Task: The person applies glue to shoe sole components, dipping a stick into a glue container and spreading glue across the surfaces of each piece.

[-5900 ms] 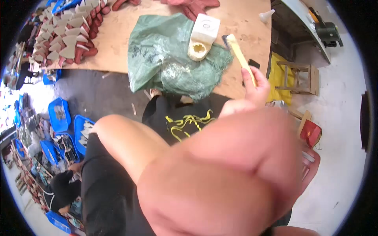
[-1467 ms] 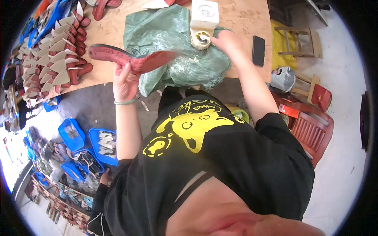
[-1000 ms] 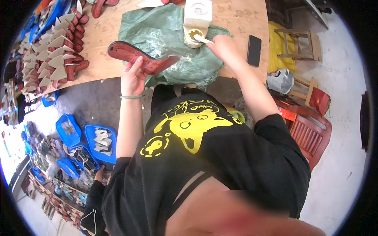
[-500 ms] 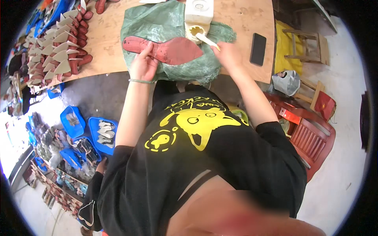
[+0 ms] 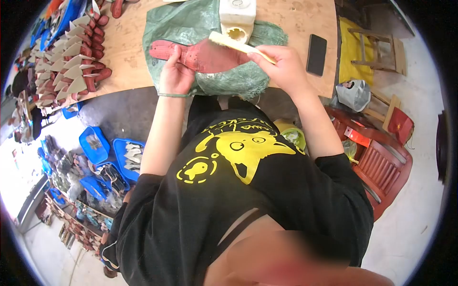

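Observation:
My left hand (image 5: 177,76) grips a red shoe last (image 5: 200,56) near its narrow end, thumb on the upturned underside. Its pointed end lies to the right. In my right hand (image 5: 285,66) is a brush (image 5: 238,45) with a pale handle, held between thumb and fingers. The brush's head reaches over the last; whether its bristles touch the surface I cannot tell. Just behind stands a white plastic container (image 5: 237,16) with a cut-open mouth crusted in yellowish residue. Under everything is a green woven sheet (image 5: 160,28).
Rows of red lasts with beige pieces (image 5: 74,62) cover the left of the wooden table (image 5: 126,57). A black phone (image 5: 317,55) lies at right. Blue trays (image 5: 94,145) are below left. A red chair (image 5: 384,164) and a wooden stool (image 5: 377,47) stand at right.
My right hand has lifted the brush from the container's mouth and brought it left over the last. The last stays in my left hand, slightly shifted.

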The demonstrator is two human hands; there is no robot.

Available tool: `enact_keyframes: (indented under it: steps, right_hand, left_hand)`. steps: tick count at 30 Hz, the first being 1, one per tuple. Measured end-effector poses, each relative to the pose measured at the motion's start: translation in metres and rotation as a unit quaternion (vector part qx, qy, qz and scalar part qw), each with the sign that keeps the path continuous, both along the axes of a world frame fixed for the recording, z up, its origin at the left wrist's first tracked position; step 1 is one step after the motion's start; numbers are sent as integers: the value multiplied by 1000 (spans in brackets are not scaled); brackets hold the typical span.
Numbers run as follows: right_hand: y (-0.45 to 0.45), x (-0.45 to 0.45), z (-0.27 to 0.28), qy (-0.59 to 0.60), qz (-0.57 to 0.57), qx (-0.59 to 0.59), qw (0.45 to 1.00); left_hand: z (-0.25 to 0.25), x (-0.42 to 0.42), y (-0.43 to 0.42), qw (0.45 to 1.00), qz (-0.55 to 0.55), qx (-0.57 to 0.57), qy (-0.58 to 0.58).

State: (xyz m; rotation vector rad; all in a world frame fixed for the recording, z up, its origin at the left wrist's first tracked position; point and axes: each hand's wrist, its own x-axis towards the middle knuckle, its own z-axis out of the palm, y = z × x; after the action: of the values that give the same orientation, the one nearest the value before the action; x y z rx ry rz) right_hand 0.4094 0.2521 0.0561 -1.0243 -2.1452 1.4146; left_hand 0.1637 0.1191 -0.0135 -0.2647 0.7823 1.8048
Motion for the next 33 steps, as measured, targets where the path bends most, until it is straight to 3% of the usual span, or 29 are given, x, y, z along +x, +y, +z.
enact_keyframes:
  steps: [4, 10, 16, 19, 25, 33]
  right_hand:
    - [9, 12, -4, 9, -9, -18, 1000]
    - [40, 49, -42, -118, -29, -7, 993]
    - [17, 29, 3, 66, -55, 25, 996]
    - [-9, 7, 40, 77, 34, 68, 994]
    - [-28, -14, 41, 111, 90, 133, 981]
    - [12, 15, 28, 79, -34, 52, 995]
  left_hand:
    - [13, -5, -5, 996, 11, 85, -25]
    - [13, -23, -13, 988, 51, 134, -61]
    - [26, -27, -10, 982, 56, 152, -92]
    - [35, -18, -5, 979, 52, 173, -95]
    - [54, 1, 1, 983, 89, 154, -52]
    - [76, 3, -16, 950, 41, 254, -177]
